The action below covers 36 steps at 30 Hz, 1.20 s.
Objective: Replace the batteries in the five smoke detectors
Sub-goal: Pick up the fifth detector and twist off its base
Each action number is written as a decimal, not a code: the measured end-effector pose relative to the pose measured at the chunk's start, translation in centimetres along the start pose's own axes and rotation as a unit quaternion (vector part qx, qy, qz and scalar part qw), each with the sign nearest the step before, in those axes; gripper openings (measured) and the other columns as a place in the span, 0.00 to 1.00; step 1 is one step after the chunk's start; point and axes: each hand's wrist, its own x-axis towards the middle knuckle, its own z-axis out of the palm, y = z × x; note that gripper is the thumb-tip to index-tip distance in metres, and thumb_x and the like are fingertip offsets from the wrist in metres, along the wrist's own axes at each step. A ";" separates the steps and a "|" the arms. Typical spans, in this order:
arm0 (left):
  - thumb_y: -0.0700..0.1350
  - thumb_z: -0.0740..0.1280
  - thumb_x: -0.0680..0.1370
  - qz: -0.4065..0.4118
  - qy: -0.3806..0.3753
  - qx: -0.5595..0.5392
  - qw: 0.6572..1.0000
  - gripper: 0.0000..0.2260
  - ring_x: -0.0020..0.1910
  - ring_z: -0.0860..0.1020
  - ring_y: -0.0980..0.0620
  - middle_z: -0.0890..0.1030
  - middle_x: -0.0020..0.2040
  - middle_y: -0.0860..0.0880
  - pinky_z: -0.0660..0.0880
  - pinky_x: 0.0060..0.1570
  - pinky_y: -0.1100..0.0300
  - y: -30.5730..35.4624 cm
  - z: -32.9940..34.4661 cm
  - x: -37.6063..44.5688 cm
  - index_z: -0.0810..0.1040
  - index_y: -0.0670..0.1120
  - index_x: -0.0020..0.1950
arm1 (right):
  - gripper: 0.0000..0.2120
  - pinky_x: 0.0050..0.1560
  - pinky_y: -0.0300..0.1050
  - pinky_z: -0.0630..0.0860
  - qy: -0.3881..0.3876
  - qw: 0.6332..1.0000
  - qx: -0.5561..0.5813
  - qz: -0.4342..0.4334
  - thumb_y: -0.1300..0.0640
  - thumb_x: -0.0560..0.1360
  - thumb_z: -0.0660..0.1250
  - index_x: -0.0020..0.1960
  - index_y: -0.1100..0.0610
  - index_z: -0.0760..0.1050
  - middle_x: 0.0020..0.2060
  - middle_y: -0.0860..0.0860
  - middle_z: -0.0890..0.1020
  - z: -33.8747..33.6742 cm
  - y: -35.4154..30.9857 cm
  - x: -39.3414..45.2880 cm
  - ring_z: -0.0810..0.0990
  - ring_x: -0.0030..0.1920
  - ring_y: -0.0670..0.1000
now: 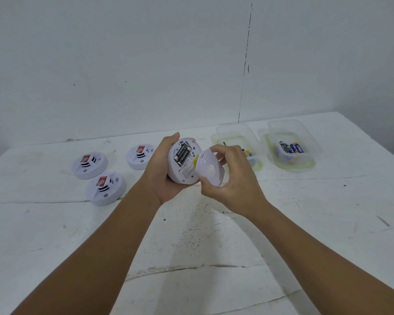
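Note:
My left hand (159, 176) grips a white round smoke detector (182, 173) above the table, its back turned up toward me. Black batteries (182, 153) sit in its open compartment. My right hand (232, 185) pinches the detector's loose white back cover (210, 168), held tilted just to the right of the detector. Three more white smoke detectors lie face up on the table to the left: one at the far left (89, 165), one nearer me (105, 188), one behind my left hand (138, 156).
Two clear plastic containers stand at the back right of the white table (191, 246): the nearer one (237, 137) partly behind my right hand, the right one (291, 146) holding several batteries. A wall rises behind the table.

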 end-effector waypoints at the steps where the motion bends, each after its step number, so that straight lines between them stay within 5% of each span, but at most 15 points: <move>1: 0.59 0.64 0.81 0.009 0.008 -0.008 1.000 0.15 0.47 0.81 0.47 0.82 0.49 0.47 0.75 0.55 0.50 0.1 -0.1 0.1 0.82 0.50 0.51 | 0.31 0.54 0.38 0.73 -0.006 1.000 -0.006 0.013 0.43 0.68 0.73 0.67 0.51 0.72 0.56 0.46 0.73 0.1 0.4 -0.3 0.73 0.56 0.47; 9: 0.60 0.65 0.79 0.047 0.001 -0.088 0.995 0.17 0.60 0.78 0.37 0.82 0.58 0.43 0.76 0.64 0.45 0.2 -1.9 0.5 0.80 0.49 0.59 | 0.34 0.61 0.53 0.74 -0.233 0.945 -0.197 0.117 0.34 0.69 0.69 0.71 0.47 0.70 0.59 0.46 0.72 0.2 2.9 -1.8 0.73 0.59 0.50; 14: 0.59 0.67 0.76 0.032 -0.033 -0.091 0.995 0.18 0.62 0.77 0.35 0.80 0.60 0.42 0.78 0.62 0.44 -0.5 -1.9 0.4 0.80 0.48 0.57 | 0.32 0.64 0.51 0.71 -0.267 0.931 -0.224 0.110 0.34 0.72 0.70 0.73 0.45 0.72 0.60 0.45 0.72 0.0 3.1 -1.8 0.70 0.61 0.50; 17: 0.59 0.67 0.75 0.029 -0.045 -0.099 0.994 0.19 0.61 0.78 0.34 0.81 0.59 0.41 0.79 0.60 0.44 -0.7 -1.9 0.3 0.79 0.48 0.59 | 0.23 0.62 0.52 0.74 -0.202 0.955 -0.183 0.114 0.38 0.76 0.68 0.69 0.45 0.76 0.57 0.44 0.76 -0.4 2.9 -1.6 0.74 0.59 0.47; 20: 0.60 0.66 0.76 0.026 -0.041 -0.099 0.994 0.19 0.59 0.80 0.35 0.82 0.59 0.41 0.79 0.60 0.44 -0.8 -2.0 0.5 0.79 0.49 0.61 | 0.11 0.50 0.50 0.78 -0.074 0.985 -0.113 0.106 0.48 0.78 0.68 0.59 0.46 0.79 0.47 0.41 0.77 -0.5 2.1 -1.3 0.76 0.48 0.44; 24: 0.61 0.63 0.79 0.024 -0.037 -0.079 0.996 0.18 0.57 0.82 0.36 0.83 0.60 0.42 0.79 0.59 0.42 -0.8 -1.8 0.8 0.80 0.49 0.60 | 0.06 0.44 0.42 0.76 0.020 0.997 -0.019 0.075 0.54 0.79 0.69 0.56 0.49 0.78 0.43 0.43 0.77 -0.6 -0.2 0.1 0.77 0.44 0.45; 29: 0.59 0.63 0.79 0.026 -0.058 -0.059 0.996 0.17 0.52 0.79 0.43 0.82 0.53 0.44 0.77 0.53 0.48 -0.7 -1.0 0.7 0.81 0.49 0.57 | 0.07 0.43 0.31 0.70 0.014 0.998 0.040 0.044 0.53 0.78 0.73 0.55 0.48 0.79 0.44 0.43 0.79 0.0 -2.8 1.9 0.77 0.45 0.44; 36: 0.59 0.62 0.80 0.039 -0.056 -0.050 0.996 0.16 0.51 0.79 0.46 0.82 0.51 0.47 0.77 0.48 0.52 -0.8 -0.7 0.4 0.80 0.49 0.58 | 0.14 0.44 0.31 0.72 -0.017 0.994 0.064 0.086 0.47 0.74 0.77 0.57 0.46 0.78 0.49 0.43 0.80 1.7 -3.8 2.6 0.78 0.44 0.45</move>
